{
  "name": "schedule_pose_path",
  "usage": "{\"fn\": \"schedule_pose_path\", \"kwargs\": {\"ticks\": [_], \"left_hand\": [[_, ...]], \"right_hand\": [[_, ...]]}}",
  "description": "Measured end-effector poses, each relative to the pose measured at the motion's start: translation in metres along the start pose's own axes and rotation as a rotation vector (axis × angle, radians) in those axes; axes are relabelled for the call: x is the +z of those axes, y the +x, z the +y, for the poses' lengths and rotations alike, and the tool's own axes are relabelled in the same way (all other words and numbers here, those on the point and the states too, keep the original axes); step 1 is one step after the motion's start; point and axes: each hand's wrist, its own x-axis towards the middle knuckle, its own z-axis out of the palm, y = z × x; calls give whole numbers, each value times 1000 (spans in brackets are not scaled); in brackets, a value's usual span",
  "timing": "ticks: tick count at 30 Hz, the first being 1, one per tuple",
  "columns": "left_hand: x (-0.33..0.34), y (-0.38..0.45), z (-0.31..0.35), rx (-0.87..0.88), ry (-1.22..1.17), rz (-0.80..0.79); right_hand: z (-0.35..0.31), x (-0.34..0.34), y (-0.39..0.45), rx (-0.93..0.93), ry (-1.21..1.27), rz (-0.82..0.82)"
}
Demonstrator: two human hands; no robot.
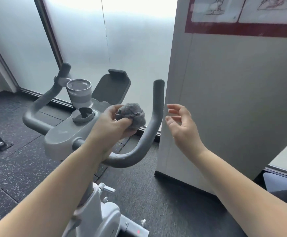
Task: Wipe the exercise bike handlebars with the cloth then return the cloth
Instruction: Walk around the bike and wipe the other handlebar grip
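Two bare forearms reach forward over the frame of an exercise bike. The left hand grips a balled grey cloth, held above the gap between the console and the right handlebar, touching neither. The right hand hovers just beside that bar, fingers loosely spread, holding nothing. On the console, a round holder shows a dark interior. Behind it stands a grey cup; its contents cannot be told. Farther back: a tablet rest, the left handlebar, frosted windows.
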Motion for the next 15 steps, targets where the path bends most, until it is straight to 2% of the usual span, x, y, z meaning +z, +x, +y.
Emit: {"fn": "schedule_pose_path", "kwargs": {"ticks": [3,6,12,15], "left_hand": [[0,24,3,-58,-88,-32],[6,51,8,-44,-139,-43],[28,103,30,-83,-253,-76],[35,115,31,-55,-185,-99]], "right_hand": [[12,5,17,24,-42,12],[18,9,36,44,-53,32],[19,9,73,81,16,36],[17,11,83,79,62,52]]}}
